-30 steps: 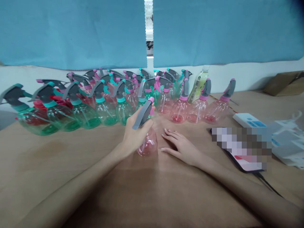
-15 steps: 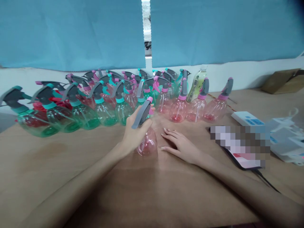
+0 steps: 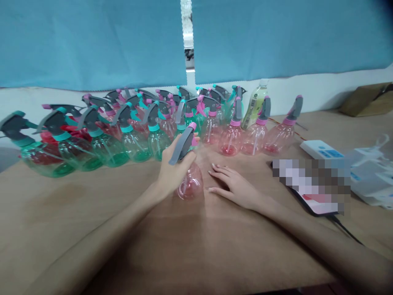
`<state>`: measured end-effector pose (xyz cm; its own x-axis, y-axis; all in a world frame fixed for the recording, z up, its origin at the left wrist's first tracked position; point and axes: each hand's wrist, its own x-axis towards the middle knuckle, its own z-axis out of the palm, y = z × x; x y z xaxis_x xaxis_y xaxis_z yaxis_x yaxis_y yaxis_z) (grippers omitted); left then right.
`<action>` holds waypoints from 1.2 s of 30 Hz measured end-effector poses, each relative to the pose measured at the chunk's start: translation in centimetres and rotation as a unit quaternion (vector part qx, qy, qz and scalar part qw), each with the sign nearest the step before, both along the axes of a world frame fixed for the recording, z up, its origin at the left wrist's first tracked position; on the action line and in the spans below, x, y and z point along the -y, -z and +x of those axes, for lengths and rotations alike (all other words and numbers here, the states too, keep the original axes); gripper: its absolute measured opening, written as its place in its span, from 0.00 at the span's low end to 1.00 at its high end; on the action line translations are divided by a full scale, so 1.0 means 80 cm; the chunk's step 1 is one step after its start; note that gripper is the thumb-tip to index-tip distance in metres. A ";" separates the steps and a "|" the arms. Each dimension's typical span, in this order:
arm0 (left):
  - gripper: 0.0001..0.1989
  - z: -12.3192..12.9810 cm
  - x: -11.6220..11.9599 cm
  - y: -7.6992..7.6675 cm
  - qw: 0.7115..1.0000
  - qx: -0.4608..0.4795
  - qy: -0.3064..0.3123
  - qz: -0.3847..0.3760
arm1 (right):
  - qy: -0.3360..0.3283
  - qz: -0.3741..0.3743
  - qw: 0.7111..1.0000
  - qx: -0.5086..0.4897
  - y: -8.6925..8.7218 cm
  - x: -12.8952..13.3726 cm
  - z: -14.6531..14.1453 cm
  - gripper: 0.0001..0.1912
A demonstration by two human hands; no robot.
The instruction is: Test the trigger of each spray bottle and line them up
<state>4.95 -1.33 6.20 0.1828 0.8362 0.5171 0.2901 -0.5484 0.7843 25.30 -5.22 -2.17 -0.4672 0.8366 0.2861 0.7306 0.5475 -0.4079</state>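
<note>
My left hand [image 3: 173, 168] is wrapped around the neck of a clear pink spray bottle [image 3: 190, 186] with a grey trigger head and a pink nozzle. The bottle stands at the middle of the table, and my fingers on its far side are partly hidden behind it. Just to the right, my right hand [image 3: 235, 186] lies flat on the wood with its fingers apart, holding nothing. Behind my hands stand several green spray bottles [image 3: 136, 145] with turquoise collars, on the left. Several pink spray bottles [image 3: 230, 141] stand on the right.
A phone [image 3: 310, 188], its screen blurred out, lies on the wooden table [image 3: 138, 246] to the right with a cable attached. Beyond it are a white power strip [image 3: 319, 149] and white plastic items. A drink bottle [image 3: 256, 104] and a brown box [image 3: 368, 100] stand at the back.
The view has shifted very slightly. My left hand keeps its hold on the pink spray bottle and my right hand rests in the same place.
</note>
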 end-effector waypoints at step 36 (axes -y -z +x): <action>0.19 0.001 0.007 -0.012 0.999 -0.037 -0.003 -0.012 | 0.004 -0.006 1.000 -0.015 -0.004 0.003 -0.001 0.31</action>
<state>4.99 -1.88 7.14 0.2153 0.8495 0.4817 0.3506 -0.5277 0.7737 25.25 -5.43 -1.88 -0.4525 0.8431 0.2905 0.7218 0.5376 -0.4358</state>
